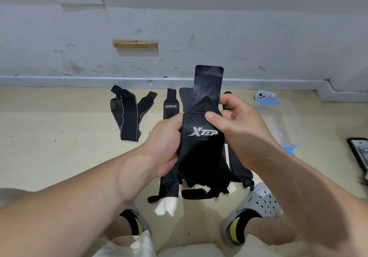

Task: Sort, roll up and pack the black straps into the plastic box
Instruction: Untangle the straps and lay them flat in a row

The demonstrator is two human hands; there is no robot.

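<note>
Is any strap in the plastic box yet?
No, the plastic box looks empty, and both hands grip the XTEP strap in front of it.

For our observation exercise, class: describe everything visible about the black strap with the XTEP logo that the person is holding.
The XTEP strap is black woven-looking fabric with a white logo patch facing the camera. It is held up above the floor, roughly upright. A flat, smooth end with rounded corners sticks up past the fingers; the lower part hangs bunched, with a frayed-looking edge. The left hand clasps its left side; the right hand pinches its upper right, thumb on the front. Other straps lie beneath it.
</note>
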